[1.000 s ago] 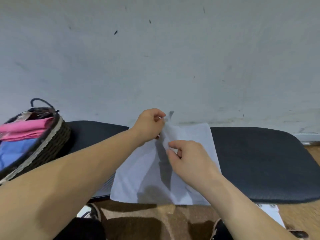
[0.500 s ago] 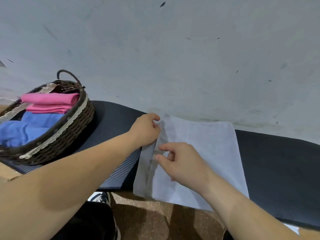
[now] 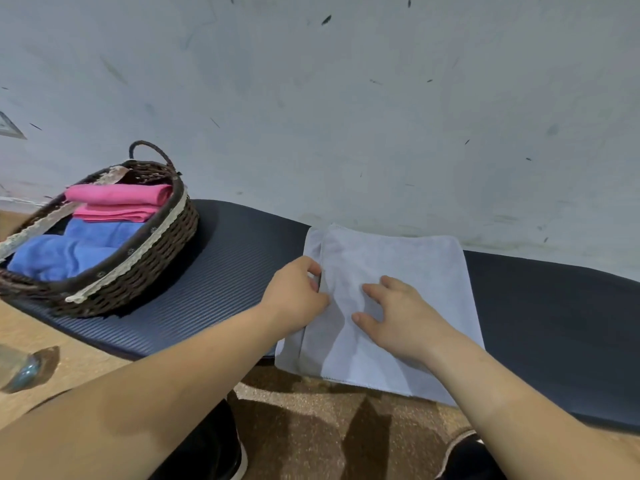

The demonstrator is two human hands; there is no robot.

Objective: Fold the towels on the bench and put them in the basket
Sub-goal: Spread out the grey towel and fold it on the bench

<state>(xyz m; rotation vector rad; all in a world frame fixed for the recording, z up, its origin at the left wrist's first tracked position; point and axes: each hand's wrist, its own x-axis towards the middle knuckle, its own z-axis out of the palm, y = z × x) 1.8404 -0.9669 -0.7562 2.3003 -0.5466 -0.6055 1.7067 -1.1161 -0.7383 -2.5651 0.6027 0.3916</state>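
Note:
A pale grey towel [image 3: 408, 268] lies folded on the dark padded bench [image 3: 221, 271], its front edge hanging over the bench's near side. My left hand [image 3: 298, 296] sits at the towel's left edge, fingers curled on the upper layer's hem. My right hand [image 3: 398, 313] rests on the towel's middle with fingers spread. A dark woven basket [image 3: 145, 258] with a lace rim stands on the bench's left end and holds folded pink towels [image 3: 117, 199] above blue towels [image 3: 65, 251].
A scuffed pale wall [image 3: 346, 116] rises right behind the bench. Brown patterned carpet [image 3: 311, 420] lies below the bench's front edge. A glassy object [image 3: 24, 368] lies on the wooden floor at the far left. My dark shoe [image 3: 214, 452] shows at the bottom.
The towel's raised corner has been laid down flat on the bench. My right hand has opened and moved onto the towel's middle; my left hand has slid down the left edge. The view turned left.

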